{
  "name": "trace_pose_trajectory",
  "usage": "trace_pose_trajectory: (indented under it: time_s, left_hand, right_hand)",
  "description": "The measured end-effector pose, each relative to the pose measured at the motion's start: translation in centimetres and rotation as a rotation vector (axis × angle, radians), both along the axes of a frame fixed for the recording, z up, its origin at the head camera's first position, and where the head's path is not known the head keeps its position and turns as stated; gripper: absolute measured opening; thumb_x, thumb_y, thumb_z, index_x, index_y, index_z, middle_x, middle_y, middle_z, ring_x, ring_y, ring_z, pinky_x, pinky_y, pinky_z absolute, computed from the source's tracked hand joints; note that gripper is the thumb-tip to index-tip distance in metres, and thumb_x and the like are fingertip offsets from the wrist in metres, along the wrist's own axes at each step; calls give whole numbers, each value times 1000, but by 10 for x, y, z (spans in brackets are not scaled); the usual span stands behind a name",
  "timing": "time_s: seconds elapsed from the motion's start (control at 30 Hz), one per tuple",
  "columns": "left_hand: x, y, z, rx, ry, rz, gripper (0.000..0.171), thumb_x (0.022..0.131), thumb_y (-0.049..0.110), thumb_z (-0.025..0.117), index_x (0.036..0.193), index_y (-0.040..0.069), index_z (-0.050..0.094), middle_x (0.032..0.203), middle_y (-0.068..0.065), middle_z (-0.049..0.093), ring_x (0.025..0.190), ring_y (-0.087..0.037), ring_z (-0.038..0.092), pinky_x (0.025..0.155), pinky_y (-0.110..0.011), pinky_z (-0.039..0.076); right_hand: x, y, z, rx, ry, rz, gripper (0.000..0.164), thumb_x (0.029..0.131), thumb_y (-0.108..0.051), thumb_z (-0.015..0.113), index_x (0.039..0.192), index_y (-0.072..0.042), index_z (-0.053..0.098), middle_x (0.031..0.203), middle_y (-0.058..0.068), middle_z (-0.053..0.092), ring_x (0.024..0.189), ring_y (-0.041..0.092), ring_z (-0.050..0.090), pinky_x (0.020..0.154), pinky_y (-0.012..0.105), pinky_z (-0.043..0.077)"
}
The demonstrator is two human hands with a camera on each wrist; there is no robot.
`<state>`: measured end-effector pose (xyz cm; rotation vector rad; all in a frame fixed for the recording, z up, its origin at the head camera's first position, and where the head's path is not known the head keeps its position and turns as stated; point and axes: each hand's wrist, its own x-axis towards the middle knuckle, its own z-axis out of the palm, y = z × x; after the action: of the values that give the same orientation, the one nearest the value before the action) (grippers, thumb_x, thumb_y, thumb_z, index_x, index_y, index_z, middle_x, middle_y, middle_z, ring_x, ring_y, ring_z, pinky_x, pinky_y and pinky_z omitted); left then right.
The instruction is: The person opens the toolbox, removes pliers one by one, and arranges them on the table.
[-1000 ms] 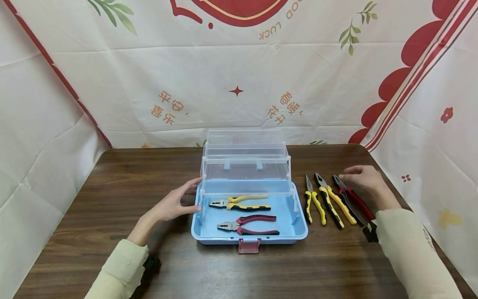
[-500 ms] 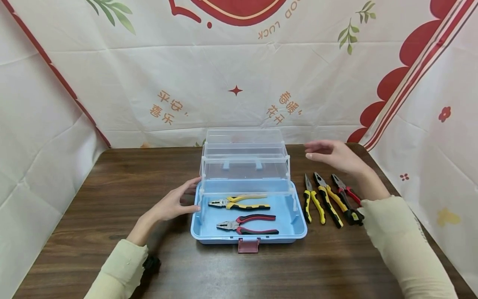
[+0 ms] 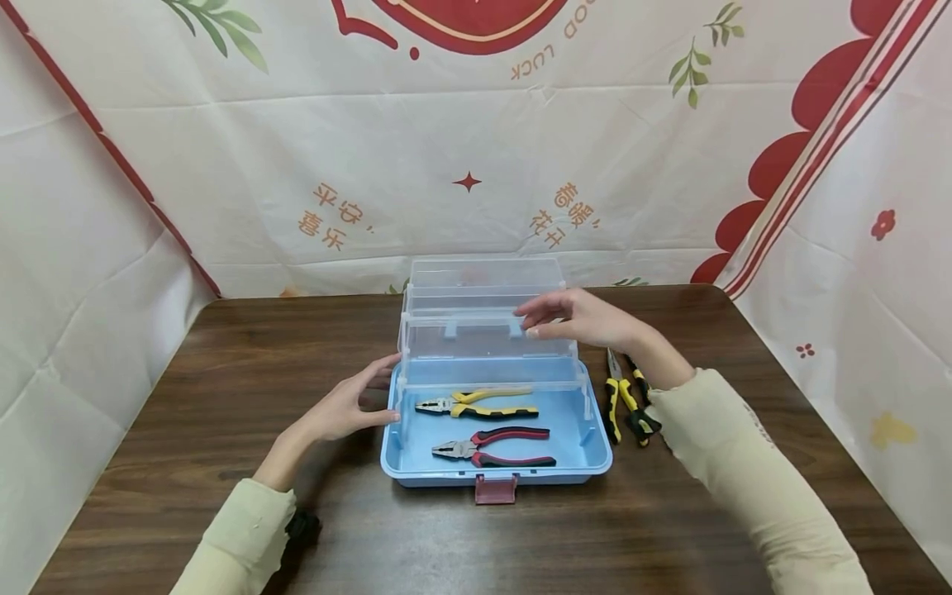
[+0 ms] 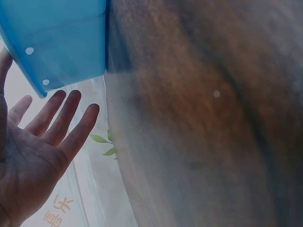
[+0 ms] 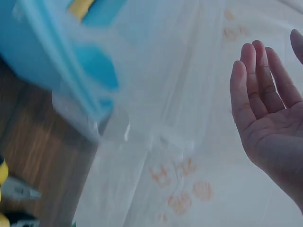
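Note:
A blue toolbox (image 3: 595,459) sits on the table, its clear lid and trays (image 3: 446,330) raised at the back. Inside lie yellow-black pliers (image 3: 506,412) and, nearer the front, red-black pliers (image 3: 455,449). My left hand (image 3: 338,411) rests at the box's left side, thumb at the rim, fingers extended in the left wrist view beside the blue wall (image 4: 66,42). With nothing in it, my right hand (image 3: 591,321) hovers over the right part of the clear trays. In the right wrist view its fingers (image 5: 255,85) are nearly straight.
Right of the box lie yellow-black needle-nose pliers (image 3: 612,409) and another yellow-black pair (image 3: 638,382), mostly covered by my right sleeve. The red-black pair there is hidden. A dark red latch (image 3: 495,491) hangs at the box's front. Printed cloth (image 3: 297,140) stands behind the table.
My right hand has moved left from beside the red-black pliers on the table, rising and crossing to the clear trays. My left hand and the toolbox stay put.

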<state>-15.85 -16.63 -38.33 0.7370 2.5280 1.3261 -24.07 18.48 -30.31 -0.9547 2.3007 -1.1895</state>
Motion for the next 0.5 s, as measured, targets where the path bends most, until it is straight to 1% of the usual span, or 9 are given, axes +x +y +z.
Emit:
trace_pose_trajectory:
  time_s: [0.13,0.27,0.5]
  left_hand:
    - [0,-1,-1,7,-3,1,76,78,13,68,139,5,22,127,-19,41,110,-34,43,81,-53,39]
    - [0,-1,-2,12,-1,-2,75,78,12,68,138,5,23,126,-20,41,110,-35,43,81,-53,39]
    - [-1,0,-3,21,-4,1,75,78,10,68,138,4,23,126,-20,42,109,-35,43,80,-54,39]
  right_hand:
    - [0,-22,-10,-16,-18,96,35,86,-17,59,116,-1,54,104,14,58,93,19,55,77,33,46]
    - [1,-42,-19,-26,-1,187,33,86,-14,58,114,2,55,102,15,59,90,18,56,76,32,46]
    - [5,-73,-31,-90,-31,334,31,85,-6,57,112,7,54,101,19,59,90,18,57,78,32,46]
